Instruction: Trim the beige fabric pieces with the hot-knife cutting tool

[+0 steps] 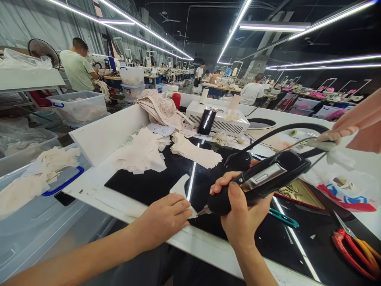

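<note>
The left hand [165, 216] and right hand [244, 214] were bare, like both forearms [80, 254]; dark clothing [139, 264] showed at the near side, its details dim.

red-and-orange-handled scissors [354, 248]

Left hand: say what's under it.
Under the left hand lies a cream piece on the black board; its far end and a near tip show. Fingers cover its middle; what lies under the palm cannot be seen.
</note>
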A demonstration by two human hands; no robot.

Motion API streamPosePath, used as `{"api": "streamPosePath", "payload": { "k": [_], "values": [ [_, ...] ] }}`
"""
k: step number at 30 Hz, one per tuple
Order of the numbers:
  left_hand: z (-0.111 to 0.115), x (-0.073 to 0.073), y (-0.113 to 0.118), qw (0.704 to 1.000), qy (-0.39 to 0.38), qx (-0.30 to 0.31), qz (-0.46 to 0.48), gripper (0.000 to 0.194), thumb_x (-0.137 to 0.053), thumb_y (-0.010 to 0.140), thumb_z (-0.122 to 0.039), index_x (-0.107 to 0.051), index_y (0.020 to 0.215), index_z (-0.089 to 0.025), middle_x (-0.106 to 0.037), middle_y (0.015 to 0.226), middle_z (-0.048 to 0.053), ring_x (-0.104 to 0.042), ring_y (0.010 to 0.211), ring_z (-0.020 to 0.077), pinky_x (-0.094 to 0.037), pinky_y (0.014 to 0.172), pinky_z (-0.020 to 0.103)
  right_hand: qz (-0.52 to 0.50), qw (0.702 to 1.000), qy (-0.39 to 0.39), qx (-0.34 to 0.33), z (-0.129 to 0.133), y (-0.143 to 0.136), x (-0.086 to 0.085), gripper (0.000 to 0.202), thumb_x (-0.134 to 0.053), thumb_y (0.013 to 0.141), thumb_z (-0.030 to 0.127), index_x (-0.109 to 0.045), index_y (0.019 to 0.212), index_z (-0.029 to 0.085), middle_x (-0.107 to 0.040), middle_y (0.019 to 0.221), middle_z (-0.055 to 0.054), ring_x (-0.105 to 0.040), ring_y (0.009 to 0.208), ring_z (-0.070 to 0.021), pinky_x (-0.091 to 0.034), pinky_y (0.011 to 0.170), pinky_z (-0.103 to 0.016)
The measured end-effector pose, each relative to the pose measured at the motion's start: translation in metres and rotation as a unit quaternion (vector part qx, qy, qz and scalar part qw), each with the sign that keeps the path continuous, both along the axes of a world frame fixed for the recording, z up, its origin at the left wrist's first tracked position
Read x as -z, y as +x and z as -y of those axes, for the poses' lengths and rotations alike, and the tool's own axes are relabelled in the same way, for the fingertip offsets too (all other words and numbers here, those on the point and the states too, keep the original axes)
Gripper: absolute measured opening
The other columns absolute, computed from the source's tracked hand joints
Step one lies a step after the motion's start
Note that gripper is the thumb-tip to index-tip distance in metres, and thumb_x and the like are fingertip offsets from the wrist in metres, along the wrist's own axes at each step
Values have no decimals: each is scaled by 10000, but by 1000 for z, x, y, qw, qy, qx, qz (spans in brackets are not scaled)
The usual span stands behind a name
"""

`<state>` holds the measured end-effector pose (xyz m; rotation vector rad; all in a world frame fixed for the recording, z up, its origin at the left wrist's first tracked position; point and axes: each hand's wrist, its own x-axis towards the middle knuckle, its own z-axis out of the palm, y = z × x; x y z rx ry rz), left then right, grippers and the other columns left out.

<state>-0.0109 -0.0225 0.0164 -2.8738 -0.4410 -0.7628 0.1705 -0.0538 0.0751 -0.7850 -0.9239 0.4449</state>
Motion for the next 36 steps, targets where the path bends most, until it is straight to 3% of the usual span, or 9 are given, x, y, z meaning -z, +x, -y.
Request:
{"api": "streamPosePath", "payload": {
  "k": [3,9,20,25,36],
  "values": [
    [1,-2,-1,1000,5,-11,-8,165,-584,1075,-254,-649,1168,-133,-704,1138,90,-662,1128,232,-553,1072,383,0,1000,4,-2,-1,-1,0,548,-773,892,250,-507,1368,309,-671,803,69,-620,582,-137,-568,589,-326],
    [1,-1,-5,998,-50,-23,-17,208,-663,1028,-260,-622,1211,-171,-689,1129,80,-686,1064,234,-600,965,379,-1,1000,2,-2,0,-1,-1,545,-782,882,260,-516,1354,320,-669,798,70,-617,573,-136,-565,580,-323],
    [3,-1,-4,998,-48,-41,-20,380,-792,933,-262,-617,1261,-181,-680,1174,102,-678,1043,272,-615,936,412,-1,1000,0,0,1,-2,-1,541,-776,887,259,-511,1354,316,-672,793,71,-620,577,-137,-562,587,-322],
    [5,-1,-4,997,-56,-43,-16,307,-756,959,-249,-640,1235,-183,-672,1203,112,-668,1091,271,-606,972,402,-26,1000,-1,-15,0,-4,-4,530,-787,867,259,-512,1317,313,-671,783,72,-615,560,-136,-561,558,-308],
    [7,3,-8,994,-100,-34,-2,353,-778,931,-194,-639,1255,-187,-633,1256,154,-642,1218,309,-604,1019,444,-31,999,18,-14,-18,-6,-4,544,-782,853,247,-515,1323,307,-668,772,75,-609,561,-132,-569,554,-303]
  ]
}}
